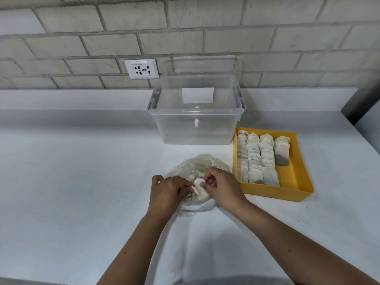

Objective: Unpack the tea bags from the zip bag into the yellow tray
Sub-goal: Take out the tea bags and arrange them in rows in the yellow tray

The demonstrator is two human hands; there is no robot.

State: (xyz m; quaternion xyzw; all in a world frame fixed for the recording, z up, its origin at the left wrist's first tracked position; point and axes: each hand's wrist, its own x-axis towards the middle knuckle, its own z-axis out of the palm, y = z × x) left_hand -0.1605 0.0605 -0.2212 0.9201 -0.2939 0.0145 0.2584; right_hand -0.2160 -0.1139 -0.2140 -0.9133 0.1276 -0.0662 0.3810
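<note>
Head camera looks down on a white counter [82,182] where a person works at the mouth of a crumpled clear zip bag [197,163], which lies flat on the counter just left of the yellow tray [296,161]. Both hands meet over the near end of that bag. The right hand [223,186] has its thumb and forefinger pinched narrowly on the top corner of one white tea bag [200,191], the other fingers loosely curled behind. The left hand [167,190] is curled too, its fingertips closed on the left edge of the same tea bag; whether it also catches some of the plastic I cannot tell. That tea bag sits at the zip bag's opening, partly over the plastic, not in the tray. A few more pale shapes show through the plastic farther in. In the tray, rows of tea bags [255,157] stand packed side by side, three long rows filling the left part and a short fourth row at the far end, with bare yellow floor along the right side. Behind the zip bag, and touching the tray's far left corner or very near it, stands a clear plastic box [197,124] with no lid. A wall socket [141,68] is set in the pale brick wall [185,27] beyond. Some dark specks dot the counter near the forearms.
</note>
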